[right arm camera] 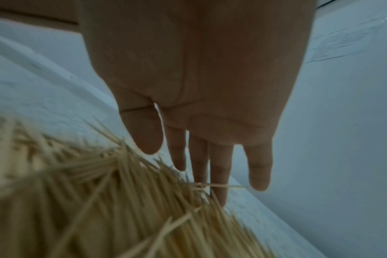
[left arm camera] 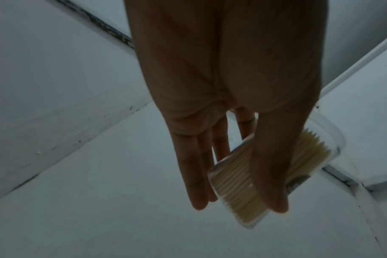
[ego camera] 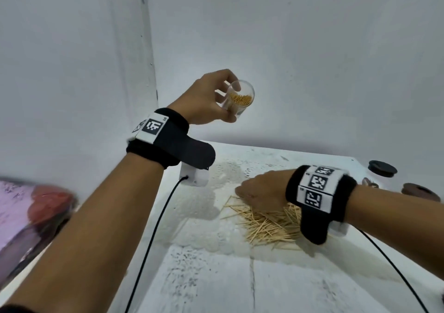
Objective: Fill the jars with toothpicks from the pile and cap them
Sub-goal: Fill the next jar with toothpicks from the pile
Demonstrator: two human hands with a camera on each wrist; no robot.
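Two hands in play, doing totally different jobs. Left hand point(ego camera: 208, 99) is up in the air, above the far left part of the surface point(ego camera: 216, 276), with its grip wrapped around a clear jar point(ego camera: 240, 100): thumb on one side, fingers on the other. The jar is tilted so its open mouth faces back toward the head camera, and you can see a bunch of toothpick tips packed inside. From the left wrist view the same jar point(left arm camera: 234, 183) shows the toothpicks lined up lengthwise along it, with the thumb point(left arm camera: 274, 174) lying across the front of the glass. No cap on it.

Right hand point(ego camera: 259, 189) is down low over the pile of toothpicks point(ego camera: 266, 223), which sits around the middle of the surface, closer to the right edge. Palm faces down, fingers stretched out pretty straight, so that grip is open and not holding anything. In the right wrist view the fingers point(right arm camera: 219, 174) reach just past the far side of the pile point(right arm camera: 99, 200), and a couple of stray picks cross in front of the fingertips; it's blurry, so I can't tell if they're actually touching.

Over at the far right corner of the surface there are dark round lids point(ego camera: 382, 168) lying flat, another brownish one point(ego camera: 418, 191) nearer the right edge. Both wrists have black bands with printed black-and-white marker squares, and a black cable runs from each.
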